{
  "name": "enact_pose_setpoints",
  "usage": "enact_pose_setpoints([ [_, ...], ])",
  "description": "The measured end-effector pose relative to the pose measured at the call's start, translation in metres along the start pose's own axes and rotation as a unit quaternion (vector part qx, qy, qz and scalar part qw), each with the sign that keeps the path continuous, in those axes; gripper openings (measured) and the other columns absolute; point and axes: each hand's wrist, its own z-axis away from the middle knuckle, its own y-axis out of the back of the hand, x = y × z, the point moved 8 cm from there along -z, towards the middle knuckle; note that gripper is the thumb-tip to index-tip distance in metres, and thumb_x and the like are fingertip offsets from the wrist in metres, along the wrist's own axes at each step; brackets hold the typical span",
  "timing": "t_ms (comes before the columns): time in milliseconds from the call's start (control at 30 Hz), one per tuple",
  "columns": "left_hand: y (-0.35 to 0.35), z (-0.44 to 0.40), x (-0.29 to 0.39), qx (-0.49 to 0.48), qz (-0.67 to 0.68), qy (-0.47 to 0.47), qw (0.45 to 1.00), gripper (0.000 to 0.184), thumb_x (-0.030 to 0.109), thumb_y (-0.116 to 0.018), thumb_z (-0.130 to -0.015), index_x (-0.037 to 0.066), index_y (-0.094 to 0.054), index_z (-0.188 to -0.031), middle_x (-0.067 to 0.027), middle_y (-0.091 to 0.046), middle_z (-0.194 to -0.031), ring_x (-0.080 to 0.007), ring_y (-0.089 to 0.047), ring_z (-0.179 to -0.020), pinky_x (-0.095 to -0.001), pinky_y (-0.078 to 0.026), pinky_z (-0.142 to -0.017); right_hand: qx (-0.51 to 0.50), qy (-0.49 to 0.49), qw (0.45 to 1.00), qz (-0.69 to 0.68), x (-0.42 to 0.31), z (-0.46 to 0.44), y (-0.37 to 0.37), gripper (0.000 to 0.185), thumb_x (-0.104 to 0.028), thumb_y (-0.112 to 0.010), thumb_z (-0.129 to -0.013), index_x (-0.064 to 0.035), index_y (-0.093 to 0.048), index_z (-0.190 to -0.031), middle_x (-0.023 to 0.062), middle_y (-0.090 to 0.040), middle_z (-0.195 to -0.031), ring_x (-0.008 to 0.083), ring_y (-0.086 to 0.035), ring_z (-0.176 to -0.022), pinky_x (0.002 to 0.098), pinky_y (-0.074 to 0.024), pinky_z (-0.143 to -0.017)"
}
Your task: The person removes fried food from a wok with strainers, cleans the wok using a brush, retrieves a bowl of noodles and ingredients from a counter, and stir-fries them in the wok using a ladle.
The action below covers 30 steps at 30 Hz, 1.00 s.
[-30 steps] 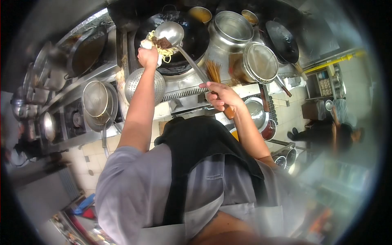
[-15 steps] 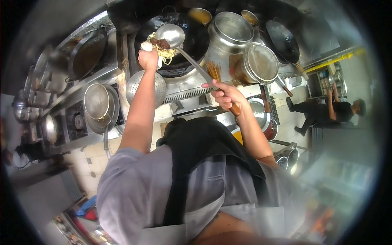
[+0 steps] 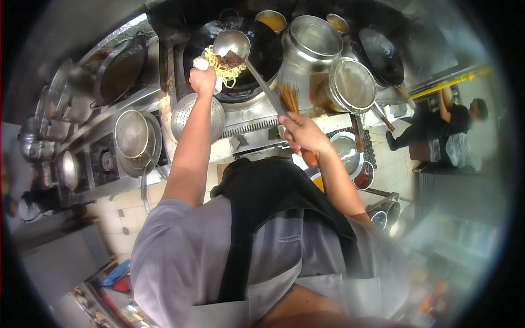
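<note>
My left hand (image 3: 203, 80) is closed on a white cloth (image 3: 200, 64) at the near left rim of the black wok (image 3: 266, 57). Noodles (image 3: 227, 74) and dark meat (image 3: 231, 59) lie beside that hand, over the wok. My right hand (image 3: 303, 134) grips the wooden handle of a long metal ladle (image 3: 232, 44), whose bowl is over the wok next to the noodles. The wok's handle under the cloth is hidden. Below my left hand, a perforated strainer (image 3: 188, 116) rests at the stove's edge, partly behind my forearm.
A bamboo brush (image 3: 289, 97) stands near my right hand. Right of the wok are a metal pot (image 3: 315, 37), a mesh strainer (image 3: 354, 85) and another wok (image 3: 381, 57). More strainers (image 3: 131, 134) are at left. A person in dark clothes (image 3: 448, 121) is at far right.
The noodles and meat have shifted in the wok, and the ladle bowl has moved slightly right. My right hand's fingers have closed around the ladle handle. The other person has changed posture.
</note>
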Motion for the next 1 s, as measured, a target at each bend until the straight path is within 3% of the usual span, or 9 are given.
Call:
enact_pose_setpoints([
  [67,-0.004,-0.003,-0.007,0.002,-0.006,-0.004,1.0,0.042,0.027,-0.072,-0.069,-0.008,-0.066,-0.092,-0.0303,-0.067,-0.098,-0.0438,-0.065,-0.097,-0.0466,-0.051,-0.089,-0.011,-0.056,0.991,-0.121,0.007,-0.003,0.006,0.022,-0.025,-0.051,-0.1,-0.0035,-0.054,-0.103,-0.0015,-0.045,-0.063,0.0057,-0.039,-0.04,0.0236,-0.0371,-0.034],
  [100,-0.005,-0.005,-0.008,0.005,-0.011,-0.007,1.0,0.043,0.027,-0.072,-0.069,-0.008,-0.066,-0.091,-0.0304,-0.067,-0.098,-0.044,-0.065,-0.097,-0.0464,-0.051,-0.089,-0.011,-0.056,0.991,-0.123,0.008,-0.004,0.012,0.022,-0.025,-0.051,-0.1,-0.0035,-0.054,-0.103,-0.0015,-0.045,-0.063,0.0057,-0.039,-0.04,0.0236,-0.0371,-0.034],
  [200,-0.006,-0.007,-0.013,0.016,-0.014,-0.003,1.0,0.045,0.028,-0.073,-0.068,-0.009,-0.066,-0.092,-0.0304,-0.067,-0.097,-0.044,-0.065,-0.096,-0.0458,-0.051,-0.089,-0.071,-0.052,0.965,-0.247,0.018,-0.006,0.013,0.03,-0.024,-0.047,-0.103,-0.0022,-0.052,-0.123,-0.0031,-0.042,-0.064,0.0039,-0.036,-0.04,0.0205,-0.033,-0.032],
  [300,-0.005,-0.008,-0.012,0.013,0.007,0.003,1.0,0.046,0.029,-0.073,-0.068,-0.01,-0.066,-0.091,-0.031,-0.067,-0.097,-0.0435,-0.066,-0.097,-0.0452,-0.051,-0.089,-0.101,-0.057,0.949,-0.294,0.024,-0.005,0.014,0.032,-0.026,-0.045,-0.104,-0.002,-0.051,-0.124,-0.0037,-0.04,-0.063,0.0029,-0.034,-0.04,0.0198,-0.0313,-0.032],
  [533,-0.005,-0.011,-0.014,-0.005,0.023,0.036,0.999,0.047,0.03,-0.074,-0.067,-0.01,-0.068,-0.09,-0.0313,-0.067,-0.099,-0.0418,-0.066,-0.098,-0.0436,-0.051,-0.089,-0.096,-0.047,0.947,-0.302,0.014,0.001,0.012,0.034,-0.026,-0.044,-0.105,-0.0012,-0.051,-0.128,-0.004,-0.039,-0.064,0.0021,-0.033,-0.039,0.0187,-0.0301,-0.031],
  [633,-0.012,-0.016,-0.019,-0.016,0.024,0.033,0.999,0.048,0.031,-0.074,-0.067,-0.01,-0.069,-0.09,-0.0305,-0.068,-0.098,-0.0409,-0.067,-0.098,-0.0429,-0.051,-0.089,-0.06,-0.028,0.976,-0.207,0.009,0.001,0.015,0.036,-0.026,-0.044,-0.105,-0.0007,-0.05,-0.129,-0.0042,-0.039,-0.063,0.0018,-0.033,-0.039,0.0184,-0.0299,-0.031],
  [833,-0.01,-0.018,-0.03,-0.008,0.092,0.064,0.994,0.045,0.03,-0.076,-0.068,-0.01,-0.07,-0.086,-0.0287,-0.069,-0.093,-0.0384,-0.069,-0.094,-0.041,-0.052,-0.085,-0.114,-0.025,0.938,-0.327,-0.004,0.011,0.014,0.04,-0.029,-0.045,-0.104,0.0009,-0.048,-0.132,-0.0038,-0.038,-0.065,0.0012,-0.032,-0.039,0.0175,-0.0305,-0.03],
  [933,-0.007,-0.025,-0.043,0.008,0.15,0.055,0.987,0.041,0.026,-0.078,-0.068,-0.011,-0.069,-0.083,-0.0259,-0.07,-0.086,-0.0331,-0.071,-0.083,-0.0389,-0.052,-0.078,-0.115,-0.013,0.926,-0.358,-0.018,0.02,0.018,0.044,-0.03,-0.044,-0.104,0.0015,-0.046,-0.135,-0.0029,-0.038,-0.065,0.0012,-0.033,-0.038,0.0168,-0.0304,-0.028],
  [1000,0.001,-0.026,-0.05,0.022,0.248,0.049,0.967,0.033,0.019,-0.078,-0.068,-0.011,-0.068,-0.076,-0.0178,-0.071,-0.077,-0.0235,-0.067,-0.071,-0.0364,-0.051,-0.069,-0.111,0.005,0.932,-0.346,-0.026,0.023,0.019,0.044,-0.029,-0.045,-0.104,0.0012,-0.047,-0.135,-0.0028,-0.038,-0.065,0.0014,-0.033,-0.038,0.017,-0.0303,-0.028],
])
